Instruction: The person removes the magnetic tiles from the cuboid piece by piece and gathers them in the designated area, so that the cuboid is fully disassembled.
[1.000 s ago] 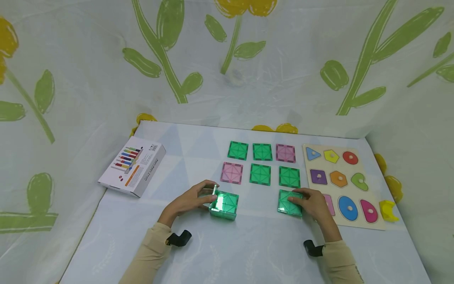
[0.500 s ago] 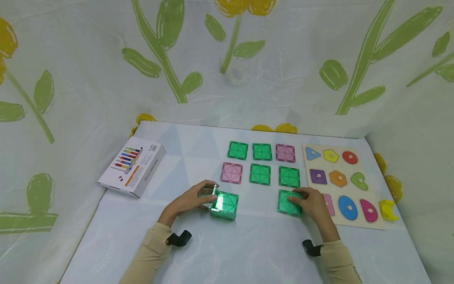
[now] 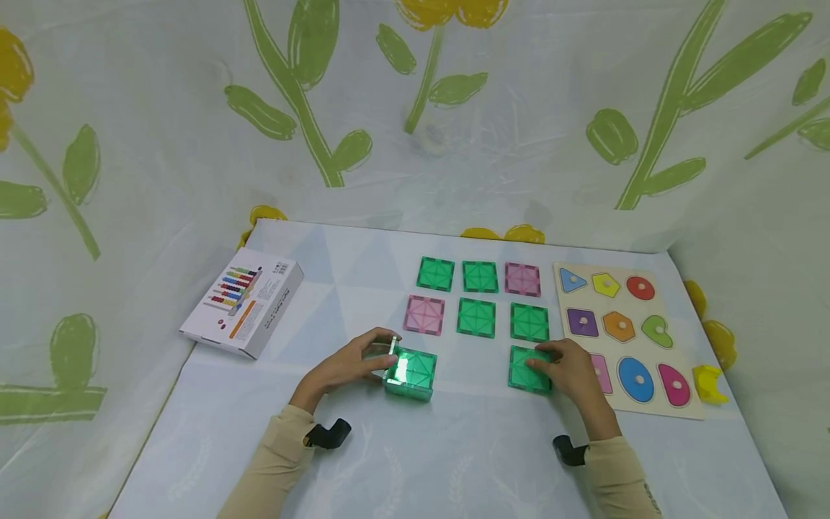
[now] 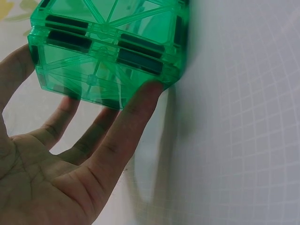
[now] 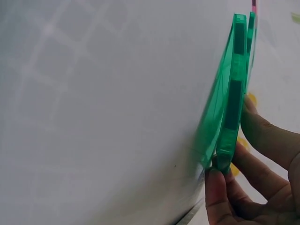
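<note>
My left hand [image 3: 353, 364] grips a box-like stack of translucent green magnetic tiles [image 3: 415, 371], from its left side. One tile stands on edge along that side. In the left wrist view my fingertips lie against the tiled block [image 4: 105, 47], whose dark magnet strips show along its edges. Over on the right, my right hand [image 3: 570, 367] pinches a single green magnetic tile [image 3: 524, 369] by its right edge, thumb on top and fingers beneath. The right wrist view shows that tile [image 5: 232, 93] edge-on, close over the table.
Beyond the hands lie several flat tiles in two rows, green [image 3: 476, 318] and pink [image 3: 424, 315]. A shape-puzzle board [image 3: 622, 375] is at the right, beside a yellow crescent piece [image 3: 710, 384]. At the left edge sits a white box [image 3: 243, 303] picturing coloured beads.
Very little differs. The right hand and wrist have shifted slightly left, with the tile still pinched; the left hand keeps its place on the green tile stack.
</note>
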`<state>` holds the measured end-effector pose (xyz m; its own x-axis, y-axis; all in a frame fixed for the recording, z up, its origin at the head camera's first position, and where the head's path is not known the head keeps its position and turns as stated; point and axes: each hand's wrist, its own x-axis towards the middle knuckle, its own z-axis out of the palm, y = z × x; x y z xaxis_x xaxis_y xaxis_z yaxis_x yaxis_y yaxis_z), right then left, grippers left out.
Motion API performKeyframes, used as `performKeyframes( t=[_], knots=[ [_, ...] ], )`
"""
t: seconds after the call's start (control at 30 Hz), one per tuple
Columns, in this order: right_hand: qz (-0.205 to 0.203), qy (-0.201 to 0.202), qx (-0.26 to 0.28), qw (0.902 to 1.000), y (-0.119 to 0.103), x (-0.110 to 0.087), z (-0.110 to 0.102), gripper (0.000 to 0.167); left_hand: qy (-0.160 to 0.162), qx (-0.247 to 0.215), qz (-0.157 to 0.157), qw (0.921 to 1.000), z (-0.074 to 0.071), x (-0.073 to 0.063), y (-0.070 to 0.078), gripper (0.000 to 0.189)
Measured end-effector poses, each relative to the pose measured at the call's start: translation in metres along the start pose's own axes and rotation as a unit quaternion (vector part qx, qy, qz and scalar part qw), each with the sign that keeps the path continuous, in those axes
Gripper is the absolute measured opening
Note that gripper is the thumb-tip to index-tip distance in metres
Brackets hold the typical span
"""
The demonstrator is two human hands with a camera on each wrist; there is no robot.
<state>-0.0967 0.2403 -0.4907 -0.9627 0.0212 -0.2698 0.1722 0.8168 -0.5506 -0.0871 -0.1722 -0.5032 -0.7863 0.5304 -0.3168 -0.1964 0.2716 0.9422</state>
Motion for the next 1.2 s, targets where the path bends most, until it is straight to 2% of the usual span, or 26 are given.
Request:
performKeyframes(
  t=[0.67,0.8,1.0,1.2],
  knots=[
    [-0.018,0.001,-0.015,0.9997,-0.003,-0.003,0.0,0.04,0.011,0.003,-0.004,0.9999,0.002,-0.001,0.002,0.059],
    [-0.032,0.004,-0.024,0.9992,-0.005,-0.005,0.001,0.041,0.011,0.004,-0.005,0.9999,0.002,-0.001,0.002,0.059],
    [-0.072,0.013,-0.012,0.9972,-0.021,-0.008,-0.001,0.044,0.013,0.005,-0.005,0.9999,0.002,-0.002,0.002,0.059],
    [-0.11,-0.01,0.03,0.9934,-0.047,-0.015,0.005,0.043,0.016,0.012,-0.007,0.9998,0.003,-0.002,0.004,0.06]
  ],
)
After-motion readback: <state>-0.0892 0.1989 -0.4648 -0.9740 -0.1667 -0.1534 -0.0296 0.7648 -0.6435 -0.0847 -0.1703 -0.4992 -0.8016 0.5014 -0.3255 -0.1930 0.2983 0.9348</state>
